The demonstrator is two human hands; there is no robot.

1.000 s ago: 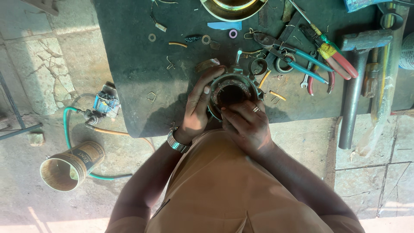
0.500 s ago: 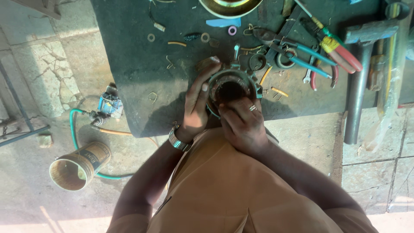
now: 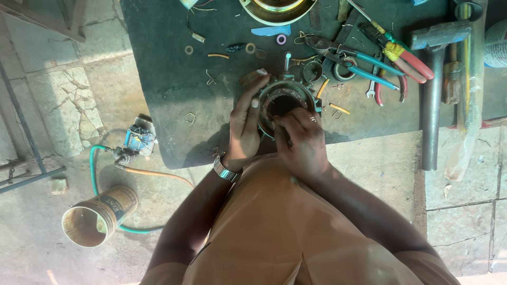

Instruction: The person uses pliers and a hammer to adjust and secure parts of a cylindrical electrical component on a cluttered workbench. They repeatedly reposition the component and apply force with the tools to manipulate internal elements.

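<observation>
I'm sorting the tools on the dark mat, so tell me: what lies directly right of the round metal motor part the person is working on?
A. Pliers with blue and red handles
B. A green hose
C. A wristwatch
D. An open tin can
A: pliers with blue and red handles lie on the dark mat to the right of the round metal motor part, which the left hand steadies while the right hand reaches into it.

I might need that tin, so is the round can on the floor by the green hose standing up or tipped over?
Tipped over: the can lies on its side, open mouth facing the camera.
</observation>
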